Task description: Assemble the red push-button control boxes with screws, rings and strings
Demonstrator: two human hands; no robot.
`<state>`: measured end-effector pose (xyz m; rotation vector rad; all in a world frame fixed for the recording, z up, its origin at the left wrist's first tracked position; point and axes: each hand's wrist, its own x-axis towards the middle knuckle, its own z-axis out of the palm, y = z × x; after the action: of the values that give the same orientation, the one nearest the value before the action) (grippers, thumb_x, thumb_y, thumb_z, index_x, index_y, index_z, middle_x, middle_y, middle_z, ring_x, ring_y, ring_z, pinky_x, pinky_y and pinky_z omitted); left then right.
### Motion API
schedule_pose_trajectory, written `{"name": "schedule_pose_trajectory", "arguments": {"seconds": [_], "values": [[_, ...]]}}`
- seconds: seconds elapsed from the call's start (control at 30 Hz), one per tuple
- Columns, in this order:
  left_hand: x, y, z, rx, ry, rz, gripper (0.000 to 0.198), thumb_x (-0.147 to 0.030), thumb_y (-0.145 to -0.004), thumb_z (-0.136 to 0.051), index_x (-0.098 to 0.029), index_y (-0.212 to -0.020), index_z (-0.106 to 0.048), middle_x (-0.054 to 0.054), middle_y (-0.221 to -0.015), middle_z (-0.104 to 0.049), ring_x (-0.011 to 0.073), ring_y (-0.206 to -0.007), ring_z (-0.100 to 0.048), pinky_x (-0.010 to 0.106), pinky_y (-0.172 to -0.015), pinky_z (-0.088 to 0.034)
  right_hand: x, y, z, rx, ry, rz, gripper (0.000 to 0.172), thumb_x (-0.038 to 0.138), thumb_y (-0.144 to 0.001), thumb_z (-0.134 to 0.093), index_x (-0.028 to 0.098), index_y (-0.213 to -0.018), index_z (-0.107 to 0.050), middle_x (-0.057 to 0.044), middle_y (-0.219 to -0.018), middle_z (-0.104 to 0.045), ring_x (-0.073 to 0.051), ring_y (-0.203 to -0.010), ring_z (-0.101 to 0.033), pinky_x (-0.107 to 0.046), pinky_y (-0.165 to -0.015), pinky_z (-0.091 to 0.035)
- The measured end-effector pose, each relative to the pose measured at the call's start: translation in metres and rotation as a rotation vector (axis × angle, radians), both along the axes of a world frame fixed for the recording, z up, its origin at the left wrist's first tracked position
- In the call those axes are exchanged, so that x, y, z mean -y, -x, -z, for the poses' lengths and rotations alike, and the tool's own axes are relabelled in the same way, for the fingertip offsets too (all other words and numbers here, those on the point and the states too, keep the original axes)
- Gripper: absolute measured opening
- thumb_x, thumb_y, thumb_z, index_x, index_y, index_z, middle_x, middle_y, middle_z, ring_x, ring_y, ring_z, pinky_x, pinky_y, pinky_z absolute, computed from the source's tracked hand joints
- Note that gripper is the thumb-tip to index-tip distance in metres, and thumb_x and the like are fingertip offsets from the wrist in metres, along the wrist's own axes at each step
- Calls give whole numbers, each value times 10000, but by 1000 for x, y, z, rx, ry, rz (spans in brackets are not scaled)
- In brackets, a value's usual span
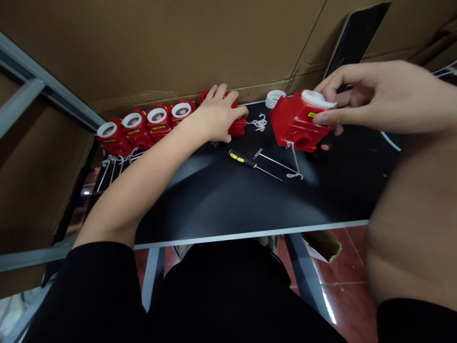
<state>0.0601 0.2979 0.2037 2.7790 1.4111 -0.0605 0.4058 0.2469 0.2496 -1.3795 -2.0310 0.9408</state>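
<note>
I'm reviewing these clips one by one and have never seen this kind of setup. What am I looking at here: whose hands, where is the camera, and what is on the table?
There is one picture, taken by a camera worn on a person's head, looking down at their own bare hands. The left hand rests on the end red housing of a row of red housings with white round caps, lined up against cardboard. The right hand holds another red unit tilted above the black table, fingers on its white cap. A white cord hangs from it. On the table lie a screwdriver, loose white cords and a stack of white rings.
</note>
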Motion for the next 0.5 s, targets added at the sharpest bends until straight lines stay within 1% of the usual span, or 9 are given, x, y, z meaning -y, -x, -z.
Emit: {"name": "schedule_pose_trajectory", "arguments": {"seconds": [0.07,0.1,0.13,0.23,0.3,0.33,0.4,0.43,0.5], "values": [[11,5,-6,45,10,20,976,-402,-815,-929,-458,-1756,-678,50,-2020,-400,555,-1916,-146,796,-1575,-78,5,4,-2,-65,-87,11,983,1059,-554,-1041,243,-973,-686,-13,-831,-729,-140,-646,-641,-360,-592,-484],[18,8,-10,84,0,25,948,-396,-854,-876,-430,-1777,-661,55,-2035,-378,543,-1924,-145,782,-1581,-93,8,7,-3,-88,-135,24,1007,1082,-537,-1028,237,-948,-664,-26,-884,-746,-130,-648,-634,-360,-582,-491],[27,11,-16,145,-19,16,881,-390,-904,-801,-393,-1775,-664,66,-2027,-397,522,-1919,-185,757,-1583,-151,10,12,-5,-119,-178,27,1014,1085,-538,-1027,232,-928,-640,-39,-941,-764,-120,-653,-629,-361,-578,-502],[62,24,-32,364,-5,-25,729,-438,-1001,-651,-349,-1725,-672,93,-1849,-626,450,-1795,-468,664,-1538,-361,20,35,-9,-251,-250,-25,984,1025,-583,-1069,229,-912,-592,-62,-1082,-795,-115,-713,-651,-357,-589,-542],[88,33,-39,569,63,-66,741,-543,-1024,-646,-332,-1733,-616,94,-1806,-660,430,-1687,-619,649,-1452,-492,26,56,-8,-365,-248,-64,957,971,-605,-1104,239,-916,-572,-55,-1125,-790,-134,-762,-688,-354,-596,-579],[100,38,-40,650,125,-92,783,-629,-1035,-652,-355,-1763,-562,83,-1827,-644,433,-1683,-629,656,-1410,-535,29,67,-6,-417,-226,-73,944,947,-615,-1118,246,-920,-564,-43,-1128,-775,-143,-770,-702,-360,-601,-607],[123,47,-40,751,244,-124,924,-783,-981,-744,-392,-1783,-507,85,-1853,-618,449,-1702,-619,644,-1352,-598,34,89,1,-484,-184,-84,918,905,-624,-1143,260,-933,-567,-28,-1137,-740,-150,-745,-700,-376,-579,-636],[133,52,-38,799,278,-133,970,-830,-959,-771,-389,-1780,-501,99,-1847,-616,456,-1720,-607,635,-1343,-615,35,99,7,-488,-161,-100,897,880,-638,-1152,264,-943,-575,-35,-1170,-736,-164,-752,-711,-389,-565,-645],[147,63,-32,874,353,-137,984,-874,-971,-765,-380,-1776,-487,129,-1792,-654,463,-1715,-624,634,-1311,-654,38,117,20,-481,-137,-157,817,837,-719,-1136,270,-975,-607,-59,-1284,-744,-212,-829,-757,-433,-590,-688]]}}
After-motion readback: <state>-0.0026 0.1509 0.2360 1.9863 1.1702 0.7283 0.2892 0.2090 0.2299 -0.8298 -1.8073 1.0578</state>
